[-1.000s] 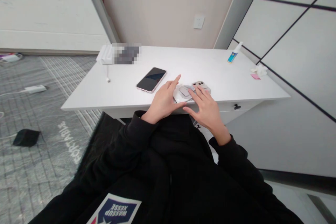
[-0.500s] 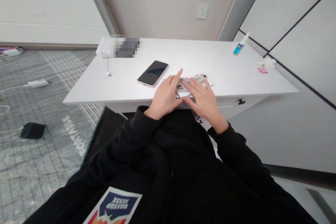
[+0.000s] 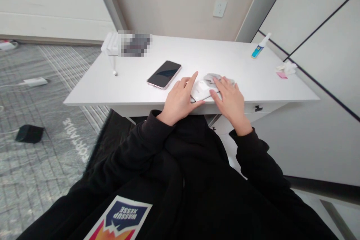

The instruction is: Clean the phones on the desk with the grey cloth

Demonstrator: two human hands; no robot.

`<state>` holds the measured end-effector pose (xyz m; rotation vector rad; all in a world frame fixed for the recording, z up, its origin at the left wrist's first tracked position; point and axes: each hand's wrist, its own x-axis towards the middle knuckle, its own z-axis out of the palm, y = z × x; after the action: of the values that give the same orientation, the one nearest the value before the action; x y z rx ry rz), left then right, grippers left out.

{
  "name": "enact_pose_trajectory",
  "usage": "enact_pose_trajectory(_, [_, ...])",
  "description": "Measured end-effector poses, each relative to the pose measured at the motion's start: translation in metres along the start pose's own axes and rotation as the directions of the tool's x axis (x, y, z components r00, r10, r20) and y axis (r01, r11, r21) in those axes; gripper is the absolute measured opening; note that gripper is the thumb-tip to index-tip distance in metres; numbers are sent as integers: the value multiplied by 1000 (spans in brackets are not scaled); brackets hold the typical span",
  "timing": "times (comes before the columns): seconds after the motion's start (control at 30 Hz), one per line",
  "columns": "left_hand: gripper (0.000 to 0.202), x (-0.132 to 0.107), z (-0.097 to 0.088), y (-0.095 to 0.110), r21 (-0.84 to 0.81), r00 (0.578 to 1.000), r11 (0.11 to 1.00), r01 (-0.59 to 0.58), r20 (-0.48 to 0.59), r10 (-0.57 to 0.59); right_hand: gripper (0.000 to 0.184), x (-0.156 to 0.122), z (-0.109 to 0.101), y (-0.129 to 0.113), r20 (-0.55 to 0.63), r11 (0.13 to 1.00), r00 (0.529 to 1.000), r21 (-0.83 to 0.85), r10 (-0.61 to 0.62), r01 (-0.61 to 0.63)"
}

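Observation:
I sit at a white desk [image 3: 135,90] in a black top. My left hand [image 3: 180,99] lies on the desk's front edge, index finger stretched out, touching the left end of a pale phone [image 3: 200,90] that lies face down. My right hand [image 3: 229,99] rests flat, fingers together and stretched, on a grey cloth [image 3: 213,79] spread over the right part of that phone. Neither hand grips anything. A second phone [image 3: 164,74] with a dark screen lies face up just left of my left hand.
A small spray bottle [image 3: 260,47] stands at the desk's back right, beside a crumpled tissue with a pink slip [image 3: 285,69]. A white box with a hanging cable [image 3: 111,45] sits back left. A black object [image 3: 29,134] and a white charger [image 3: 32,81] lie on the floor at left.
My right hand has slid the grey cloth rightward and away along the face-down phone, so its camera end is now covered. My left hand stayed at the phone's left end.

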<state>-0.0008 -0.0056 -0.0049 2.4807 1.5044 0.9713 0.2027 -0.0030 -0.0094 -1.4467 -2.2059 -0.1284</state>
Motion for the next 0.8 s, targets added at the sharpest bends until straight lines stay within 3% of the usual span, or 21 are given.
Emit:
enact_pose_trajectory(0.07, [88,0,0,0,1,1000,1000,2,2,-2,69,-2,2,-5,-5,1000,1000,-2,16,-16])
enact_pose_trajectory(0.17, [78,0,0,-1,11,1000,1000,-3,9,3,75,-13,0,-26,79,974,974,103,-212,203])
enact_pose_trajectory(0.23, [76,0,1,-1,19,1000,1000,-10,7,10,72,-17,-5,-30,115,948,947,150,-299,281])
enact_pose_trajectory(0.33, [84,0,0,0,25,1000,1000,-12,1,12,62,-15,-9,-10,88,986,984,79,-155,149])
enact_pose_trajectory(0.43, [90,-1,0,1,31,1000,1000,-4,7,3,66,-14,-9,8,11,1000,1000,-14,8,-8])
enact_pose_trajectory(0.5, [89,-1,0,0,40,1000,999,-5,11,4,71,-19,-7,3,28,998,997,4,-69,69])
enact_pose_trajectory(0.57, [84,-1,0,0,50,1000,999,-17,17,16,74,-26,-8,-7,83,973,971,74,-226,220])
enact_pose_trajectory(0.63, [83,-1,0,-1,58,1000,998,-24,20,23,72,-29,-10,-12,124,952,947,114,-297,284])
enact_pose_trajectory(0.7, [85,-1,1,-1,60,1000,998,-17,14,17,68,-25,-12,-6,123,977,970,74,-208,201])
enact_pose_trajectory(0.8, [90,0,1,-1,55,1000,998,-9,-1,9,71,-13,-9,1,45,999,999,-22,24,-23])
